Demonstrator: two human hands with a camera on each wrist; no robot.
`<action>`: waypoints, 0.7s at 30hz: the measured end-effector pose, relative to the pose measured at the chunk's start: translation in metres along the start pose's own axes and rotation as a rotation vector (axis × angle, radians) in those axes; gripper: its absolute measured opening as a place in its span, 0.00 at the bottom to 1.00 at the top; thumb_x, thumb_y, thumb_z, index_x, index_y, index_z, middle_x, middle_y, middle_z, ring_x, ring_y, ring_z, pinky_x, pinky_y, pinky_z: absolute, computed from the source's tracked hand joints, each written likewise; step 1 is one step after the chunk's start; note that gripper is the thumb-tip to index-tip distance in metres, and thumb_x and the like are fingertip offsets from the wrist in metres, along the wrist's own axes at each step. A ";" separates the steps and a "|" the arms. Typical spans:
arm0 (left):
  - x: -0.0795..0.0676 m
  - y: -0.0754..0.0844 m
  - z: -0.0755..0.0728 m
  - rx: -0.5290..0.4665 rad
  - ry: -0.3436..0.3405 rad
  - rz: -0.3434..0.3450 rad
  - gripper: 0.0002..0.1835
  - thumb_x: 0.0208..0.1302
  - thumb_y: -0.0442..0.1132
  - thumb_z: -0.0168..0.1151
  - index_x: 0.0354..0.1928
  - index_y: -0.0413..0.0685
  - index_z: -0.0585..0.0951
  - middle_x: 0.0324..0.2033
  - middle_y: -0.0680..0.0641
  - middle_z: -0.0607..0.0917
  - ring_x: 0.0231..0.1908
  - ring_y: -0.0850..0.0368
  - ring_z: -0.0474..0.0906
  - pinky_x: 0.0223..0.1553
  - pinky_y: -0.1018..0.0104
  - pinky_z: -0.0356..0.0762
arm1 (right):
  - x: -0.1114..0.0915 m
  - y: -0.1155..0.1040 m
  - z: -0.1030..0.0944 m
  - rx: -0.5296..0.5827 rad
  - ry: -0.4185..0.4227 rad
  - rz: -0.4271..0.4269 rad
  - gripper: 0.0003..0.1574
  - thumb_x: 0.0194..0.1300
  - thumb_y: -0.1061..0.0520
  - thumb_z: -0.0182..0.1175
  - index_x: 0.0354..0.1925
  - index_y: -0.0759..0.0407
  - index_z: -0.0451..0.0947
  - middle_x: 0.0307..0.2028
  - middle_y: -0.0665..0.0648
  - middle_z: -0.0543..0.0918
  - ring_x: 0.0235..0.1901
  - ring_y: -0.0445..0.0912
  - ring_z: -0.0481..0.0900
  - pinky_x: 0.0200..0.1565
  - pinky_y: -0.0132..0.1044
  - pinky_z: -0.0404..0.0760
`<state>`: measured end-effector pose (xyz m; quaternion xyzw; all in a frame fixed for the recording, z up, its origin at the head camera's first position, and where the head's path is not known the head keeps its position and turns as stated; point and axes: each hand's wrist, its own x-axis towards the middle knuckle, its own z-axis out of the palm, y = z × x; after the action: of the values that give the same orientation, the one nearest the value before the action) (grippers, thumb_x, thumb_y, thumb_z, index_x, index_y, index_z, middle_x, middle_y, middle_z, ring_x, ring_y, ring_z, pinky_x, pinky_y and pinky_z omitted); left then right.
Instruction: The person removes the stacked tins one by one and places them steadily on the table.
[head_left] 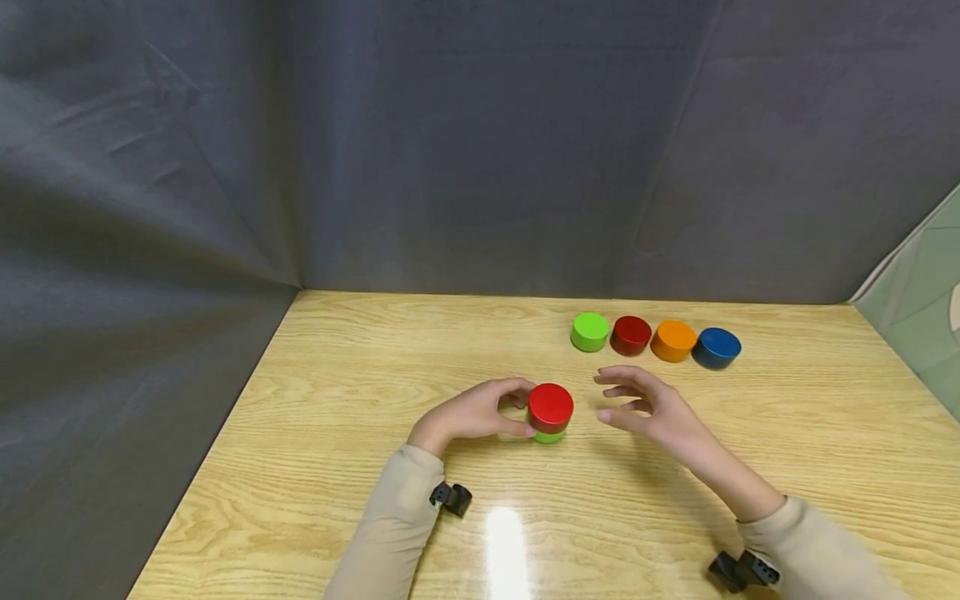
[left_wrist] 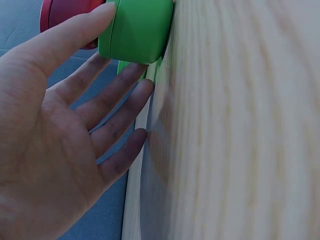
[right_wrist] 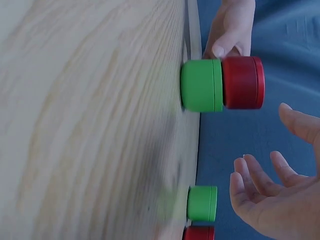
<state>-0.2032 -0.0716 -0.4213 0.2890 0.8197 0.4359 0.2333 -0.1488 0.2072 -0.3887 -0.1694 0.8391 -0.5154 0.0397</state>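
Note:
A bright red round block [head_left: 551,406] sits on top of a green round block [head_left: 548,437], making a stack of two that stands on the table. From the left, my left hand [head_left: 480,410] steadies the stack, its thumb on the near side and fingers on the far side. In the left wrist view the thumb tip lies against the lower green block [left_wrist: 137,30], close to the joint with the red one [left_wrist: 75,12]. Right of the stack, apart from it, my right hand [head_left: 652,412] hovers with loosely bent fingers and nothing in them.
Behind the stack to the right, a row of round blocks stands on the wooden table [head_left: 337,358]: green [head_left: 590,332], dark red [head_left: 631,336], orange [head_left: 673,341] and blue [head_left: 717,348]. Grey cloth [head_left: 465,150] hangs along the table's back and left edges.

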 end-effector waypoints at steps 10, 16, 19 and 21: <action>0.000 0.000 0.000 -0.011 0.004 0.000 0.29 0.60 0.38 0.72 0.64 0.49 0.75 0.55 0.56 0.80 0.54 0.63 0.76 0.60 0.69 0.70 | 0.007 0.001 0.015 0.026 -0.033 -0.008 0.33 0.63 0.60 0.68 0.63 0.67 0.70 0.59 0.65 0.77 0.55 0.60 0.77 0.53 0.40 0.79; 0.000 0.000 0.000 -0.016 -0.001 0.002 0.29 0.61 0.39 0.72 0.64 0.49 0.75 0.56 0.56 0.80 0.55 0.62 0.75 0.60 0.68 0.69 | 0.009 0.000 0.021 0.045 -0.048 -0.001 0.34 0.63 0.59 0.68 0.64 0.68 0.69 0.59 0.64 0.77 0.55 0.59 0.77 0.53 0.37 0.78; 0.000 0.001 0.000 -0.019 -0.003 -0.002 0.29 0.61 0.39 0.72 0.64 0.49 0.75 0.56 0.56 0.79 0.55 0.63 0.75 0.61 0.68 0.69 | 0.010 -0.001 0.023 0.052 -0.048 0.002 0.34 0.64 0.59 0.68 0.64 0.68 0.69 0.59 0.64 0.77 0.55 0.59 0.78 0.52 0.36 0.78; -0.001 0.001 0.000 -0.018 -0.003 -0.005 0.29 0.61 0.39 0.72 0.64 0.49 0.75 0.56 0.56 0.79 0.55 0.63 0.75 0.61 0.68 0.69 | 0.010 -0.002 0.024 0.057 -0.049 0.009 0.34 0.63 0.59 0.69 0.64 0.68 0.69 0.59 0.64 0.77 0.55 0.58 0.78 0.52 0.36 0.78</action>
<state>-0.2025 -0.0715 -0.4206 0.2858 0.8161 0.4422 0.2383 -0.1525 0.1828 -0.3972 -0.1769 0.8235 -0.5348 0.0673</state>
